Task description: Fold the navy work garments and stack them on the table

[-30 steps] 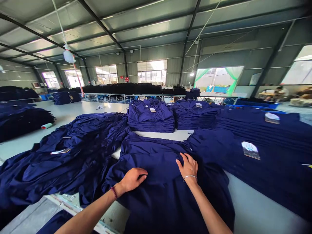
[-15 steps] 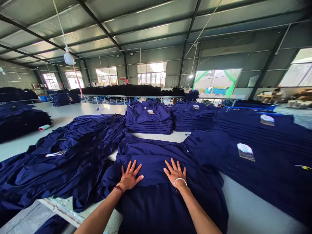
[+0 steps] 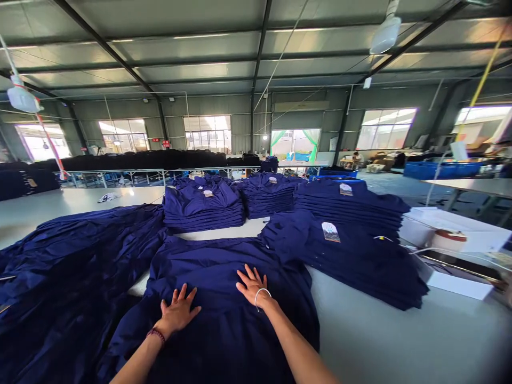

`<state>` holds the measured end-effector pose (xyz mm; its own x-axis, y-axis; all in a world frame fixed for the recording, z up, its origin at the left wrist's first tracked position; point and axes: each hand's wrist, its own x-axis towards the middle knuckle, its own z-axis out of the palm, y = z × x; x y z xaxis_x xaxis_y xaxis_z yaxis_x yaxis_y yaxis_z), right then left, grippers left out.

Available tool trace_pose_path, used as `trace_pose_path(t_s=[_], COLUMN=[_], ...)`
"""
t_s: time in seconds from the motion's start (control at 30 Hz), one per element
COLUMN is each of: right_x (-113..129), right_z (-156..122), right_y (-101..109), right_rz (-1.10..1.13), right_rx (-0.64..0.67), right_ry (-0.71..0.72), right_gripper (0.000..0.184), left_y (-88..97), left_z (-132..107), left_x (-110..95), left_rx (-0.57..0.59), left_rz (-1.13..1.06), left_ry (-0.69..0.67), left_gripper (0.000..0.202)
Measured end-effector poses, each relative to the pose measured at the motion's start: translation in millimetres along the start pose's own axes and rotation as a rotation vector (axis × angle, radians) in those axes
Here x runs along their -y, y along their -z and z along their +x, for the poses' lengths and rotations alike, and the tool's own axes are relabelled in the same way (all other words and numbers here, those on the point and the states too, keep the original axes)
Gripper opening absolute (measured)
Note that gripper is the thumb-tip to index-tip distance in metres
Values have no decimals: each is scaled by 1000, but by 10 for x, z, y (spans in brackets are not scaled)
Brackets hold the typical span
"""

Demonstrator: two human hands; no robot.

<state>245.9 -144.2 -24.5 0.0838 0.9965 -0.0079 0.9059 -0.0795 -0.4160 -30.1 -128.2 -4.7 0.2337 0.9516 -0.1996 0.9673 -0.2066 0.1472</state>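
A dark navy garment [image 3: 216, 277] lies spread on the table in front of me, a few creases running across its upper part. My left hand [image 3: 178, 310] rests on its left side with fingers spread. Farther up and to the right, my right hand [image 3: 254, 288], with a white bangle at the wrist, also lies on the cloth, its fingers apart. Neither hand grips anything. To the left is a loose heap of the same navy cloth [image 3: 88, 261]. A folded navy garment with a tag [image 3: 331, 232] tops the stack to the right.
Neat stacks of folded navy garments [image 3: 202, 210] stand beyond the spread one. At the right are a white box [image 3: 460, 282] and a phone-like dark slab [image 3: 464, 265]. The pale tabletop [image 3: 372, 336] shows at right. A lamp [image 3: 24, 98] hangs at upper left.
The view has swung to the right, bringing the white box into sight. Both hands stay flat and spread on the garment; the left sits slightly lower on the cloth.
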Motion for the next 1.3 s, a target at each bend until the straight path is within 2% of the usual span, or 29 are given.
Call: trace_pose_path(t_s=[0.07,0.23,0.33,0.4,0.5,0.63,0.73,0.83,0.97,1.03,1.1,1.13,1.2,1.3], right_x=[-69,-385,-605,-721,-821,-858,-882,-923,-929,-853,-687,-567,-263,260], right_z=[35,191,296,367,478,617,685,704,629,541,420,347,177,-120], right_y=[71,331,508,612,722,763,744,762,917,1005,1048,1045,992,835], right_rz=[56,40,-1,-24,-37,-41,-38,53,114,125,167,196,236,175], right_rx=[-108,-476,-529,-503,-473,-465,-428,-463,-548,-593,-658,-688,-715,-594], right_ry=[-8,-93,-213,-294,-349,-378,-443,-477,-426,-334,-187,-102,51,234], right_gripper=[52,49,51,53,53,50,45,48,56,58,60,60,59,54], left_y=[63,36,-86,-217,-455,-693,-760,-758,-579,-379,-126,6,249,502], left_z=[52,222,373,497,669,796,826,823,766,718,663,636,583,519], left_x=[-202,-999,-1425,-1584,-1645,-1600,-1591,-1603,-1622,-1644,-1679,-1697,-1716,-1642], left_rx=[-15,-98,-148,-179,-179,-195,-209,-193,-85,-25,-39,-83,-169,-131], left_rz=[-13,-133,-89,-66,-66,-57,-47,-58,-136,-231,-377,-478,-773,-1355], left_ry=[-60,-479,-599,-596,-524,-495,-495,-492,-480,-453,-396,-373,-431,-521], left_gripper=[62,63,61,60,61,62,62,63,68,69,68,68,67,67])
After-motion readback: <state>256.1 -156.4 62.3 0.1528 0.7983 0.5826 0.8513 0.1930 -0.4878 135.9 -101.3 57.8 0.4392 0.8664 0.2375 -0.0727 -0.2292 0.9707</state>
